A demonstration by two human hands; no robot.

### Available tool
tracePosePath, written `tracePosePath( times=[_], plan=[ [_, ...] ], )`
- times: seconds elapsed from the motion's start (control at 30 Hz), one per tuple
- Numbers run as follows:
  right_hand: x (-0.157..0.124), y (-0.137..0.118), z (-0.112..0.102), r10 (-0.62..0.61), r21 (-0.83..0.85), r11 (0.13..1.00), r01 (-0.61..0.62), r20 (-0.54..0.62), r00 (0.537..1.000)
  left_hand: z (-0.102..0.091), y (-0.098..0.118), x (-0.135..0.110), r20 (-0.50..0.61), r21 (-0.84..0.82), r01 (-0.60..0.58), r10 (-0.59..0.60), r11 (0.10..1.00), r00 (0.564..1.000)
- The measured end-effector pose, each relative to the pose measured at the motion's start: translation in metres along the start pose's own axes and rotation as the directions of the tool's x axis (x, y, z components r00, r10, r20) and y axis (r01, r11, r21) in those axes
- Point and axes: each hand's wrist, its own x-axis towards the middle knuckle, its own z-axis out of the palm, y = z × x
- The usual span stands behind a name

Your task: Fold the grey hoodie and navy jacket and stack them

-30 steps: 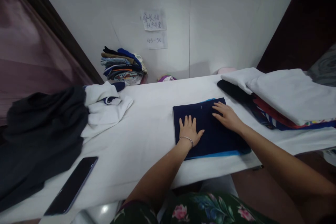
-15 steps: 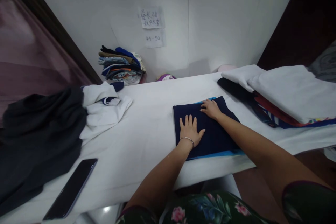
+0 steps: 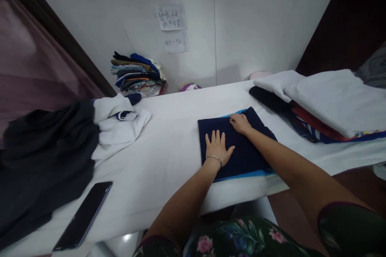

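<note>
Navy folded garment (image 3: 232, 144), left hand (image 3: 217, 147), right hand (image 3: 240, 124), flat, apart on it, black smartphone (image 3: 83, 215) farther left

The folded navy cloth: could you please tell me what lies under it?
A bright blue fabric edge peeks out beneath the navy cloth; the rest is covered and cannot be seen.

The left hand (image 3: 217, 148) lies palm down, fingers spread and pointing toward 12 o'clock, a thin metal bangle (image 3: 213, 158) on its wrist. The right hand (image 3: 240, 124) sits at 1 o'clock from it, fingers together, pointing toward 10 o'clock. The left forearm (image 3: 181, 204) reaches in from 7 o'clock, the right forearm (image 3: 286, 164) from 4 o'clock.
</note>
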Motion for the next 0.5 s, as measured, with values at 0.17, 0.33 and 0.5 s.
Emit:
tracePosePath(
  times=[0.17, 0.33, 0.5],
  plan=[
    [0.004, 0.007, -0.027, 0.153, 0.247, 0.963, -0.107, -0.174, 0.973, -0.003, -0.001, -0.001, 0.027, -0.006, -0.004, 0.004, 1.000, 1.000],
    [-0.029, 0.043, -0.097, 0.512, 0.815, 0.579, -0.037, -0.327, 0.794, -0.004, 0.000, -0.001, 0.035, 0.003, -0.008, 0.008, 1.000, 0.999],
    [-0.135, 0.090, -0.145, 0.655, 0.835, 0.539, -0.112, -0.332, 0.679, -0.001, -0.001, 0.000, 0.018, 0.015, -0.009, 0.009, 1.000, 1.000]
  ],
)
